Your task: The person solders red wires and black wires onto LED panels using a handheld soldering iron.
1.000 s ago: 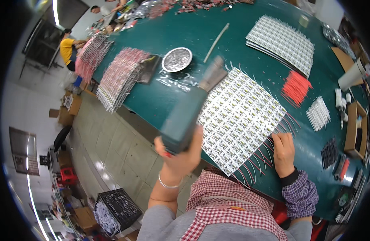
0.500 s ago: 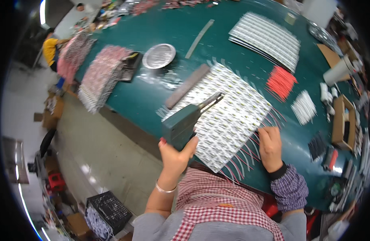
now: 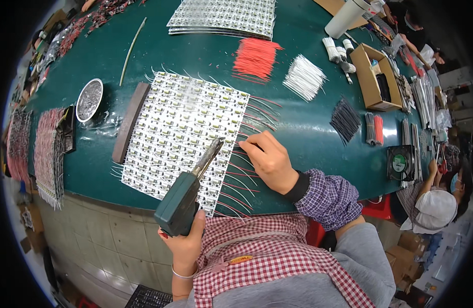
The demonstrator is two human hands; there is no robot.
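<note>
A dark green soldering gun (image 3: 177, 201) is in my left hand (image 3: 187, 245), its fingers wrapped around the handle. The gun's metal tip reaches over the right part of a white panel of small circuit boards (image 3: 164, 138), close to its right edge. Rows of red and white wires (image 3: 240, 191) stick out from that edge. Beside it, my right hand (image 3: 269, 161) is closed in a pinch at the wire ends. A thin wire seems to be between thumb and forefinger, though the fingertips partly hide it.
A brown bar (image 3: 130, 123) lies along the panel's left edge. Farther left is a metal bowl (image 3: 89, 100). Bundles of red wires (image 3: 254, 59), white wires (image 3: 304, 78) and black wires (image 3: 345, 120) lie to the right, near a cardboard box (image 3: 375, 77). Stacked panels (image 3: 221, 18) sit behind.
The view has turned, shifting the table leftward. The soldering gun's tip has moved from over the panel's middle to near its right edge. My right hand remains beside that edge, fingers pinched.
</note>
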